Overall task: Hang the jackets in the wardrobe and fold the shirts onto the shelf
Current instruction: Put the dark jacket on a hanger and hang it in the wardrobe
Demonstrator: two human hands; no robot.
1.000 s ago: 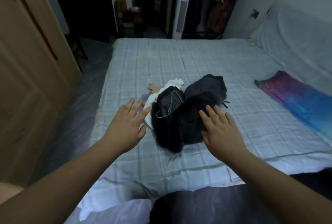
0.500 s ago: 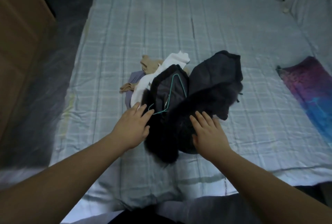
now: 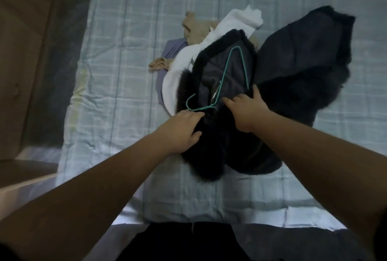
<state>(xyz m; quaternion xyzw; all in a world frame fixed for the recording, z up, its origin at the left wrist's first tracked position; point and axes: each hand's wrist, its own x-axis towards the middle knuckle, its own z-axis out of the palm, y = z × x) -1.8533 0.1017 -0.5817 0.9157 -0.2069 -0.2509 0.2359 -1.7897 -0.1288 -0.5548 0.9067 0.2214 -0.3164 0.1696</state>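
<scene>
- A heap of clothes lies on the bed [image 3: 129,55], on a pale checked sheet, a little toward the near edge.
- On top of the heap sits a black jacket [image 3: 226,66] with a fuzzy dark collar and a metal zip showing down its middle.
- A thin green wire hanger [image 3: 225,72] rests across the front of that jacket, its hook curling toward the near left.
- A second dark jacket [image 3: 303,61] is bunched up just to the right, touching the first one.
- Under the black jacket a white shirt [image 3: 240,17] pokes out toward the far side; a tan garment [image 3: 196,28] and a bit of lilac cloth [image 3: 173,47] peek out on the left.
- The left hand [image 3: 184,128] lies on the jacket's near left edge, right by the hanger's hook; its fingers curl into the dark fabric, but I cannot tell whether the grip has closed on it.
- The right hand [image 3: 247,110] rests flat on the jacket just beside the zip, fingers loosely spread, thumb out toward the second jacket, pinching nothing.
- A wooden wardrobe [image 3: 27,51] stands along the left, apart from the bed, with a strip of floor between.
</scene>
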